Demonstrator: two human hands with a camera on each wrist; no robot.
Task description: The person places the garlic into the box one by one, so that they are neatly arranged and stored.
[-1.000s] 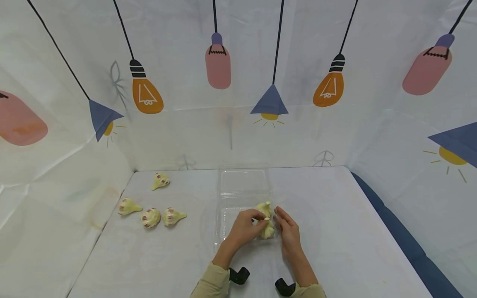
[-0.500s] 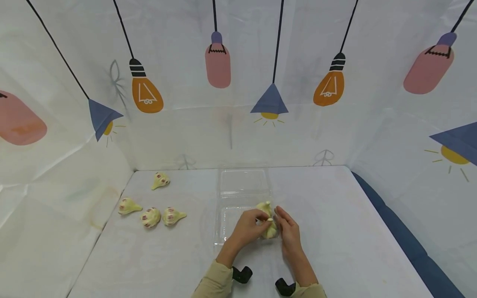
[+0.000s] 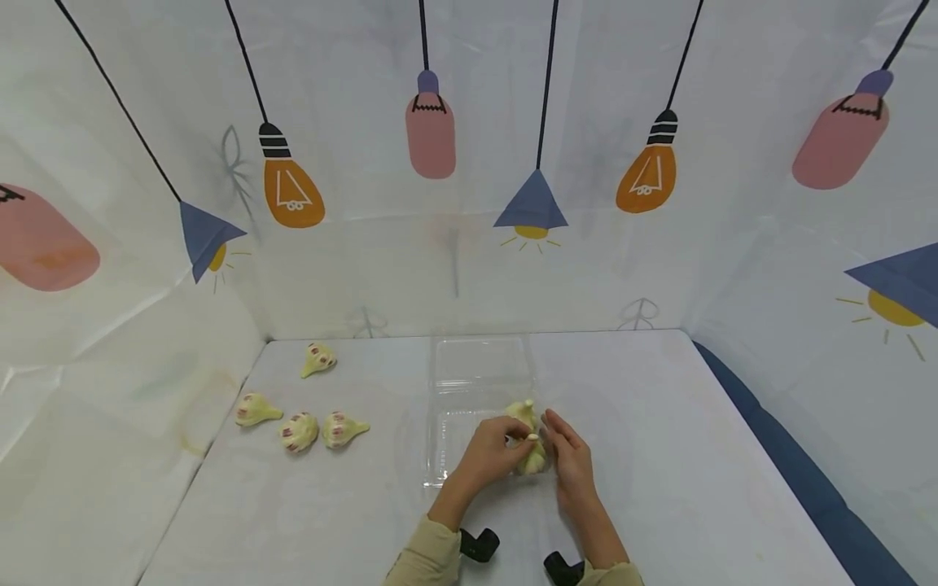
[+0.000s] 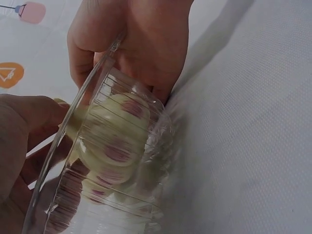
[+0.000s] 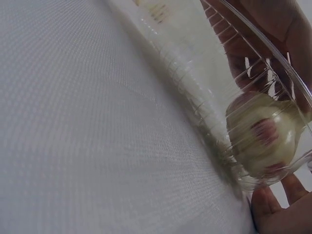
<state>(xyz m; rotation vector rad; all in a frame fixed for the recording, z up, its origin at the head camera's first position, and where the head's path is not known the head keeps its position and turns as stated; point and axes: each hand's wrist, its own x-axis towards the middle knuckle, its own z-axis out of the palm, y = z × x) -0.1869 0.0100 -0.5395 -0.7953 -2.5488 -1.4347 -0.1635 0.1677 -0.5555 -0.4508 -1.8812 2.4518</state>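
A clear plastic clamshell box (image 3: 444, 456) lies on the table with its lid folded back, away from me. Inside its right side sit two pale yellow garlic bulbs with purple patches, one farther back (image 3: 521, 412) and one nearer (image 3: 533, 462). My left hand (image 3: 485, 449) pinches the stem of the nearer garlic bulb between thumb and fingertips. Through the ribbed wall, the left wrist view shows a bulb (image 4: 117, 131) close up. My right hand (image 3: 572, 461) stays along the outside of the box's right wall, fingers mostly straight, and in the right wrist view its fingers (image 5: 265, 202) are right at that wall.
Several more garlic bulbs lie to the left on the white table, among them one at the back (image 3: 318, 359) and one near the left edge (image 3: 256, 409). A white sheet with printed lamps (image 3: 432, 244) hangs behind. Black wrist fittings (image 3: 479, 544) stick out at both sleeves.
My left hand has shifted slightly to the right and toward me with the garlic stem in its fingertips. The right hand has hardly moved.
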